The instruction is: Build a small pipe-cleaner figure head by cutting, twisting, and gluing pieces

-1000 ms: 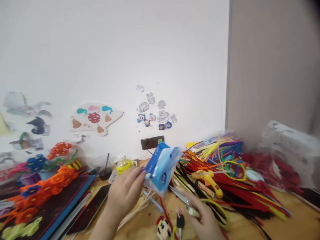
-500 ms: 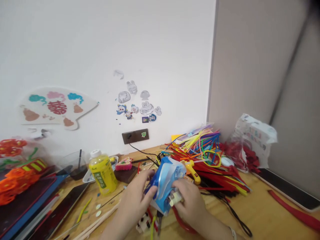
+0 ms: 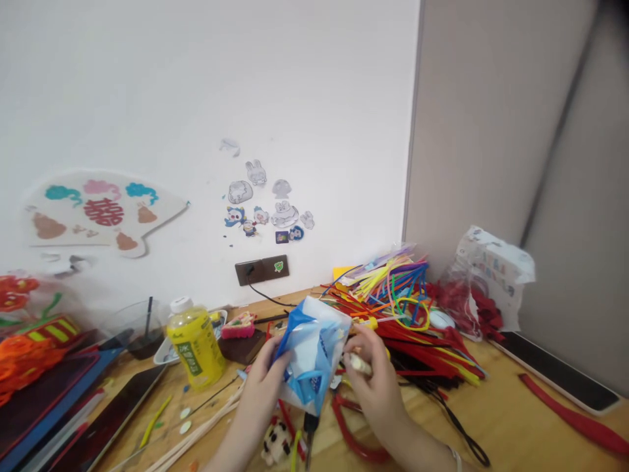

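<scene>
My left hand (image 3: 263, 383) grips a blue and white tissue pack (image 3: 310, 354), holding it up over the wooden table (image 3: 511, 426). My right hand (image 3: 376, 383) is closed at the pack's right side, its fingers pinched on a small pale object I cannot make out, perhaps a glue stick. A small black and white toy figure (image 3: 275, 440) lies on the table just under the hands.
A yellow drink bottle (image 3: 194, 351) stands left of the hands. A big heap of coloured pipe cleaners (image 3: 417, 314) lies behind and to the right, with a bag of red pieces (image 3: 479, 288) beyond. Tablets, books and orange flowers (image 3: 24, 354) fill the left side.
The view has swung right. My left hand brought the tissue pack down and toward me, and my right hand came up from the table to meet it.
</scene>
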### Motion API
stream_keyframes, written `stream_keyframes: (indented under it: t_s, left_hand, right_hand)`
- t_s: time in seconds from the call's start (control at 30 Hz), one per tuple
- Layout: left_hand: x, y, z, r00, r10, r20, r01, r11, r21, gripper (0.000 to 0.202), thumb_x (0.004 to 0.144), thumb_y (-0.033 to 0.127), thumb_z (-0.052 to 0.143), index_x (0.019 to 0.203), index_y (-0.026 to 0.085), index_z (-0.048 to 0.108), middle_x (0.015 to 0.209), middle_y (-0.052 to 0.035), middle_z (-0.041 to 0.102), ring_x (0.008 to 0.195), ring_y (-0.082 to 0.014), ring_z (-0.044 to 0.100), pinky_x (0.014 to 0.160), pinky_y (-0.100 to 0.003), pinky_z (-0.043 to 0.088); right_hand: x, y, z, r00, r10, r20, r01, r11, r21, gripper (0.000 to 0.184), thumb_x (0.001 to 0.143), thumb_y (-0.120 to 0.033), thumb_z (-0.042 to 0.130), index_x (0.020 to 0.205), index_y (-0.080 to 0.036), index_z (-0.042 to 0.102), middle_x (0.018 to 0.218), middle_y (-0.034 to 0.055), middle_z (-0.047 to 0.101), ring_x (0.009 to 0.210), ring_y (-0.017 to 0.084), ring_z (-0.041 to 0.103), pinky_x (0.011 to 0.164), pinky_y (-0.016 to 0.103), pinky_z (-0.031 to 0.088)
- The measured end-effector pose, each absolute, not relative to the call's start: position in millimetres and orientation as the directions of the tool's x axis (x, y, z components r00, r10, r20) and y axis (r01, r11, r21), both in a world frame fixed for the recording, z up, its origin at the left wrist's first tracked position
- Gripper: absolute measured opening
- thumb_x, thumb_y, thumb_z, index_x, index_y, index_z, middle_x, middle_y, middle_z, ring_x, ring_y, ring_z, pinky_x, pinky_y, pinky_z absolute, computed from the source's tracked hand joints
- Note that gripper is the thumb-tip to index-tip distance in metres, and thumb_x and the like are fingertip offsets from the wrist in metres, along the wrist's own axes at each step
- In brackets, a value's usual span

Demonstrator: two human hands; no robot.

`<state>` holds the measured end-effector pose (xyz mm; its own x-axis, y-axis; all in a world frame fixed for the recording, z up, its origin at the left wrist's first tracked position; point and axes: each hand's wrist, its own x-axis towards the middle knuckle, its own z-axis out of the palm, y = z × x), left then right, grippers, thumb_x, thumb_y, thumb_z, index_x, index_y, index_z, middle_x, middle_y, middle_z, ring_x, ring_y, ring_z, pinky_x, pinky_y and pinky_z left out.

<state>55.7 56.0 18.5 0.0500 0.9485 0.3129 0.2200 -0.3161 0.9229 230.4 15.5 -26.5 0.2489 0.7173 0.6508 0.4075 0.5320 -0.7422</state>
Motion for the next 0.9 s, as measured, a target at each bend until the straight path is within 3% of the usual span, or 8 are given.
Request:
stream_keyframes:
  t_s: [0.17,0.33,0.53,0.63,0.7,0.77,0.83,0.9]
  left_hand:
    - [61,51,18,0.144,0.943,0.3,0.219,-0.326,0.92,0.026,0.069,0.031,0.055,0.092,0.021,0.061,0.099,-0.0048,0.068,0.096,-0.0249,0.06,0.083,-0.035,0.048]
    - [58,51,19,0.201,0.952,0.229,0.234,-0.274,0.933,0.027,0.07,0.035,0.054,0.092,0.023,0.064,0.101,-0.0044,0.068,0.097,-0.0266,0.06,0.085,-0.038,0.048]
    - [49,59,13,0.247,0.927,0.283,0.297,-0.351,0.888,0.027,0.076,0.033,0.053,0.098,0.024,0.065,0.106,-0.0057,0.067,0.101,-0.0263,0.059,0.087,-0.04,0.048]
    - [43,63,6,0.213,0.775,0.595,0.463,-0.616,0.637,0.032,0.076,0.029,0.056,0.107,0.021,0.059,0.103,-0.0096,0.067,0.094,-0.0255,0.062,0.079,-0.038,0.051]
    - [39,62,3,0.309,0.481,0.82,0.562,-0.788,0.25,0.033,0.077,0.023,0.057,0.11,0.02,0.056,0.098,-0.0101,0.067,0.09,-0.0247,0.062,0.077,-0.037,0.051]
    - [39,57,1,0.593,0.162,0.789,0.425,-0.895,-0.135,0.028,0.081,0.018,0.05,0.108,0.023,0.057,0.091,-0.0068,0.069,0.085,-0.0213,0.064,0.076,-0.033,0.051]
    - [42,51,-1,0.729,0.15,0.668,0.369,-0.908,-0.199,0.026,0.084,0.016,0.043,0.106,0.021,0.056,0.087,-0.0056,0.07,0.076,-0.0177,0.066,0.068,-0.026,0.052]
    - [48,46,-1,0.639,0.35,0.685,0.528,-0.847,-0.059,0.015,0.083,0.016,0.044,0.092,0.021,0.055,0.069,-0.0006,0.067,0.056,-0.0136,0.063,0.051,-0.019,0.05]
  right_hand:
    - [229,29,-21,0.383,0.833,0.4,0.089,0.398,-0.913,0.036,0.077,-0.032,0.055,0.109,-0.017,0.047,0.097,0.0077,0.062,0.088,0.02,0.06,0.073,0.028,0.049]
    - [233,35,-19,0.377,0.876,0.301,0.023,0.316,-0.948,0.036,0.071,-0.037,0.058,0.1,-0.017,0.052,0.093,0.0072,0.062,0.083,0.021,0.06,0.071,0.031,0.049]
    - [234,34,-14,0.369,0.904,0.216,-0.112,0.274,-0.955,0.042,0.063,-0.036,0.066,0.097,-0.016,0.052,0.086,0.0058,0.064,0.079,0.023,0.06,0.067,0.033,0.049]
    - [231,31,-11,0.321,0.925,0.201,-0.167,0.264,-0.95,0.042,0.063,-0.037,0.066,0.097,-0.015,0.056,0.089,0.0069,0.066,0.08,0.024,0.061,0.069,0.033,0.049]
    - [229,30,-12,0.35,0.911,0.216,-0.146,0.281,-0.948,0.039,0.064,-0.037,0.067,0.094,-0.014,0.057,0.088,0.0072,0.066,0.082,0.024,0.061,0.073,0.034,0.048]
    - [228,29,-14,0.354,0.904,0.238,-0.116,0.295,-0.948,0.034,0.066,-0.036,0.066,0.091,-0.014,0.058,0.086,0.0073,0.066,0.081,0.023,0.06,0.074,0.034,0.047]
    - [227,29,-19,0.322,0.91,0.261,-0.097,0.307,-0.947,0.029,0.067,-0.035,0.064,0.087,-0.014,0.06,0.082,0.0065,0.066,0.076,0.022,0.059,0.071,0.032,0.047]
    - [226,28,-22,0.312,0.906,0.287,-0.086,0.327,-0.941,0.026,0.066,-0.033,0.065,0.083,-0.014,0.061,0.076,0.005,0.065,0.071,0.02,0.058,0.067,0.03,0.046]
